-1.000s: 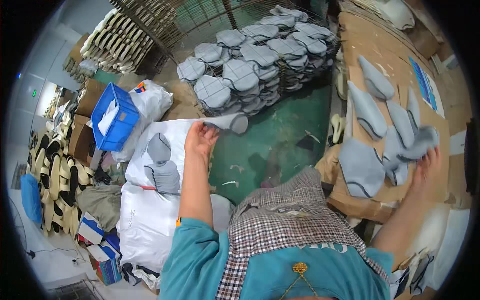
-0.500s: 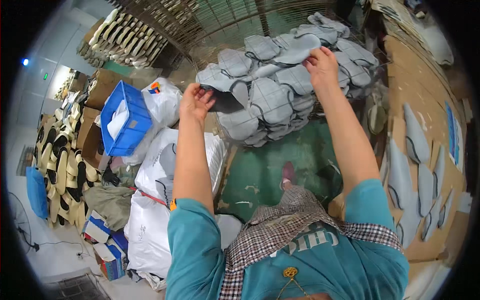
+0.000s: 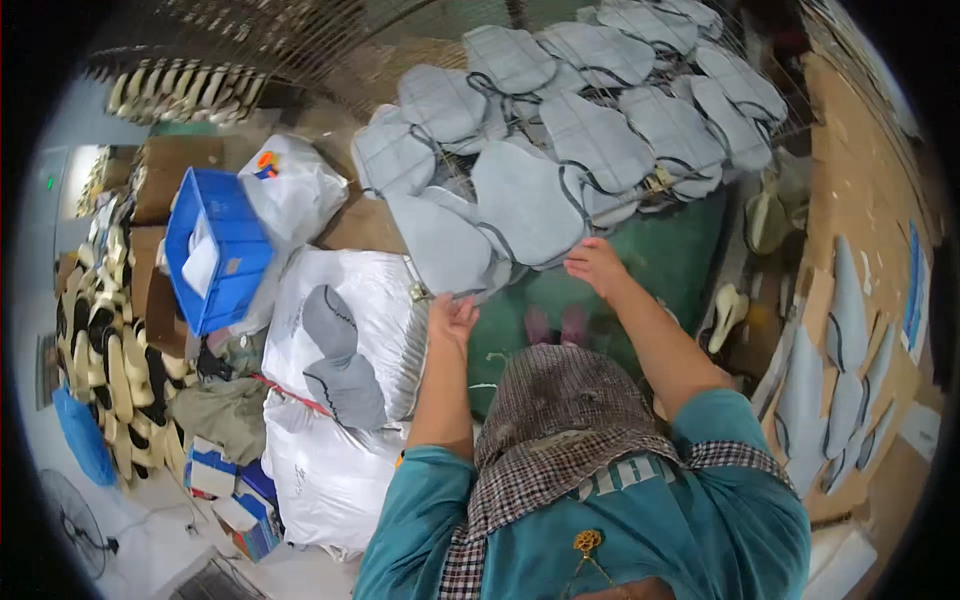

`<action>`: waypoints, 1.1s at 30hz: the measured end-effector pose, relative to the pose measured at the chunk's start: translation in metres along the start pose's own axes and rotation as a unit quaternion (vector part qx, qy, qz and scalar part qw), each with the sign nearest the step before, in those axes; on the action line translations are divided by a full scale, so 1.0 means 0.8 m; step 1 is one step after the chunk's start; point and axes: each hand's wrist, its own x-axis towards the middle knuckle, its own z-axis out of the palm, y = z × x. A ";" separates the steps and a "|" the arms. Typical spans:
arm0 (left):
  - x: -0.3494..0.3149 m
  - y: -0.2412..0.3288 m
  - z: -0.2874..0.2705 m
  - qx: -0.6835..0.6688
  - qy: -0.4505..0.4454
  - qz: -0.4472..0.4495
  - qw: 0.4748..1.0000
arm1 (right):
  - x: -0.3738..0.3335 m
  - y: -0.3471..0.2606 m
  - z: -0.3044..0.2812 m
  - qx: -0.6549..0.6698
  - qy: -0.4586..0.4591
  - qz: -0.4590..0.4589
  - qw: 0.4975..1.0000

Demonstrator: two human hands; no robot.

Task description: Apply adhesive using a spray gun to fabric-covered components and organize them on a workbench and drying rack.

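Note:
Grey insole-shaped fabric pieces with dark curved edging (image 3: 530,200) lie in overlapping rows on a wire rack (image 3: 330,60) in front of me. My left hand (image 3: 453,320) is at the near left edge of the layer, just below a grey piece (image 3: 440,240), its fingers apart. Close to the lower right edge of the large middle piece, my right hand (image 3: 597,266) has its fingers extended. Neither hand visibly holds anything; whether the fingertips touch the pieces is hard to tell.
White stuffed sacks (image 3: 345,270) stand at my left, with a joined pair of grey pieces (image 3: 345,365) on top. Beyond them is a blue crate (image 3: 225,260). A cardboard-covered surface (image 3: 850,180) with more grey pieces runs along my right. Cream shoe forms (image 3: 120,350) are heaped far left.
Both hands have come down and closer together, away from the long grey piece they were holding. The rack's pieces now appear nearer and larger as the view has shifted.

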 end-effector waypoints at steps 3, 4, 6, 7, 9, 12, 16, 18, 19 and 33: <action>0.013 0.007 -0.022 -0.006 -0.099 -0.006 0.995 | -0.042 -0.030 -0.044 -0.044 0.022 -0.027 0.998; 0.012 0.015 -0.037 0.009 -0.171 -0.003 0.985 | -0.067 -0.041 -0.066 -0.051 0.047 -0.049 0.996; 0.024 0.027 -0.044 -0.051 -0.127 -0.094 0.986 | -0.125 -0.065 -0.122 0.017 0.135 -0.111 0.985; 0.029 0.031 -0.046 -0.068 -0.091 -0.146 0.983 | -0.154 -0.077 -0.151 0.045 0.181 -0.151 0.971; 0.037 0.031 -0.053 -0.024 -0.011 -0.156 0.987 | -0.211 -0.092 -0.211 0.082 0.284 -0.232 0.927; 0.044 0.035 -0.057 0.065 0.050 -0.141 0.987 | -0.287 -0.115 -0.315 0.121 0.481 -0.334 0.802; 0.044 0.027 -0.041 0.164 0.073 -0.100 0.979 | -0.351 -0.140 -0.488 0.198 0.597 -0.430 0.648; 0.038 0.015 -0.028 0.200 0.022 -0.077 0.977 | -0.371 -0.150 -0.586 0.184 0.598 -0.355 0.694; 0.034 -0.002 -0.025 0.223 0.002 -0.038 0.974 | -0.372 -0.152 -0.627 0.260 0.551 -0.330 0.721; -0.069 -0.141 0.036 0.437 -0.030 0.034 0.898 | -0.194 -0.427 -0.250 0.155 0.079 -0.477 0.862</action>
